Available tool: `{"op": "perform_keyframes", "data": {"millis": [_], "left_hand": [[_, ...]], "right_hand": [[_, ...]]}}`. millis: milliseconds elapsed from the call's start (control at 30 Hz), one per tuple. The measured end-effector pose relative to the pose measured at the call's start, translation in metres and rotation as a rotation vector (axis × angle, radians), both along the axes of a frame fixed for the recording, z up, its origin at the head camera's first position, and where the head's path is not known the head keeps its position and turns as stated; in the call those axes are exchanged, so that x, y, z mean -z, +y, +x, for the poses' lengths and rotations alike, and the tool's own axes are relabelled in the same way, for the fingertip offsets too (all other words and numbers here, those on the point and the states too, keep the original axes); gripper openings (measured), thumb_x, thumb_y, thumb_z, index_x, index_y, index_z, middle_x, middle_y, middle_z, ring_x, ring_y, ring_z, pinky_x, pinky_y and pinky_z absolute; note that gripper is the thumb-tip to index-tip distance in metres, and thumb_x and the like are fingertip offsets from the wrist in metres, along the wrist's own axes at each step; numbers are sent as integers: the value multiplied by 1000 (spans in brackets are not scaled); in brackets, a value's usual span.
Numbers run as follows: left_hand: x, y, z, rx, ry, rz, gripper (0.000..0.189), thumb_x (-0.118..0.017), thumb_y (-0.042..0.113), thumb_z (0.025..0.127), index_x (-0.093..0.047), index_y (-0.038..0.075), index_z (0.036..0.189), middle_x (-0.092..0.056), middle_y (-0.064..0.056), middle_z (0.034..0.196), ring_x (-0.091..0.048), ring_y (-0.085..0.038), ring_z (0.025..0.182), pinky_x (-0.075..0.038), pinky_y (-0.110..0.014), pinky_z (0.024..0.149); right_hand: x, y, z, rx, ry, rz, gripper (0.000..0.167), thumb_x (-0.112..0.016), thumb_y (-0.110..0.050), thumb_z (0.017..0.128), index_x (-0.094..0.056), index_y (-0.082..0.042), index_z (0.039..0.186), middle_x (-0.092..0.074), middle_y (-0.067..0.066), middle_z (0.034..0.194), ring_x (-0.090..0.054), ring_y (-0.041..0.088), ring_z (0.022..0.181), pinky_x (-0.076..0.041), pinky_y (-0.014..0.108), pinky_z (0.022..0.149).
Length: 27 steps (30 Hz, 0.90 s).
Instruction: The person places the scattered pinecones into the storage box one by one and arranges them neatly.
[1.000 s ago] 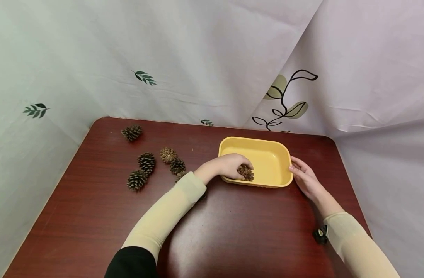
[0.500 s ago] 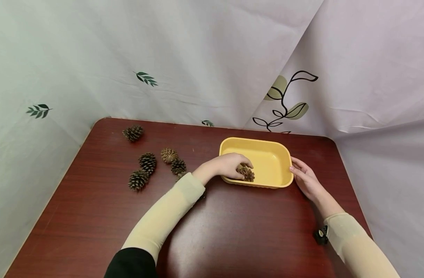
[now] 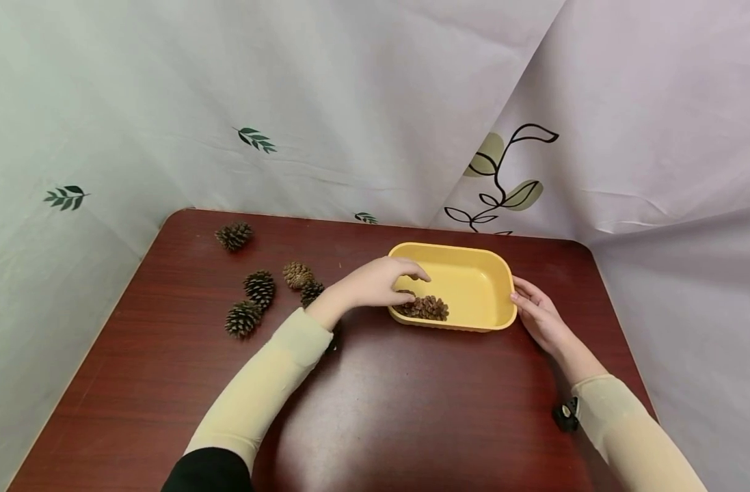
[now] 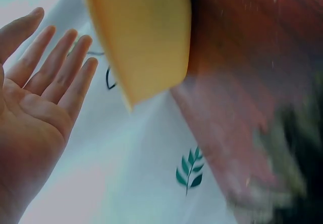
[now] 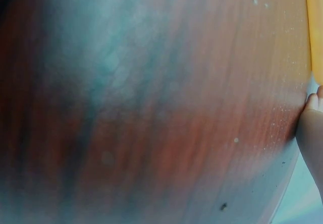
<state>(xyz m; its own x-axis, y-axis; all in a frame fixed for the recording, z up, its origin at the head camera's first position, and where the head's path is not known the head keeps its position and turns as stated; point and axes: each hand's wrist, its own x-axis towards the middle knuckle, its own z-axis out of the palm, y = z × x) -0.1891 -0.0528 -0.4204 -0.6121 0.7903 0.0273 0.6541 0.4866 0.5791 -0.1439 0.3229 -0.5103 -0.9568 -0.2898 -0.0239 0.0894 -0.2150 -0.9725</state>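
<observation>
A yellow plastic basin [image 3: 473, 258] stands on the table, with brown pine cones [image 3: 435, 309] lying in its near left corner. Over the basin's left rim is my left hand [image 3: 377, 281], fingers spread apart from the thumb and nothing between them. In the left wrist view the left palm [image 4: 35, 113] faces the camera with its fingers extended beside the basin wall [image 4: 141, 37]. At the basin's right end my right hand [image 3: 541, 316] holds the rim, thumb on top and fingers along the outside. The right wrist view catches only part of that hand [image 5: 314, 128].
Dark pine cones [image 3: 260, 288] lie in a loose group on the left of the reddish-brown table [image 3: 399, 396]. One pine cone [image 3: 234, 236] sits farther back, and a lighter one [image 3: 297, 275] nearer the basin. Printed white cloth [image 3: 350, 123] hangs behind the table.
My left hand has let go of a pine cone inside the basin and moved left and up toward the rim, its fingers now spread. My right hand keeps its place on the basin.
</observation>
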Motion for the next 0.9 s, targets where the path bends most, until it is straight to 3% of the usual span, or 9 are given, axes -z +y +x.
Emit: {"op": "perform_keyframes", "data": {"millis": [367, 633, 900], "left_hand": [[-14, -47, 12, -49, 50, 24, 39, -78, 9, 94, -72, 8, 133, -72, -9, 136, -64, -27, 134, -50, -43, 119], [-17, -82, 22, -120, 29, 20, 42, -80, 7, 92, -72, 8, 133, -72, -10, 136, -65, -29, 133, -52, -48, 116], [-12, -112, 32, -162, 30, -5, 45, -83, 5, 90, -72, 10, 133, -71, -10, 136, -67, -30, 130, -55, -50, 110]], "right_hand": [[0, 0, -2, 7, -2, 4, 39, -41, 2, 111, -60, -22, 135, -68, -14, 135, -65, -2, 122, -52, 12, 102], [1, 0, -1, 3, 9, -3, 40, -40, 3, 111, -60, -22, 136, -68, -14, 135, -65, -2, 122, -52, 12, 102], [1, 0, 0, 8, 17, -23, 42, -40, 5, 111, -62, -22, 135, -69, -13, 133, -65, -2, 120, -52, 12, 101]]}}
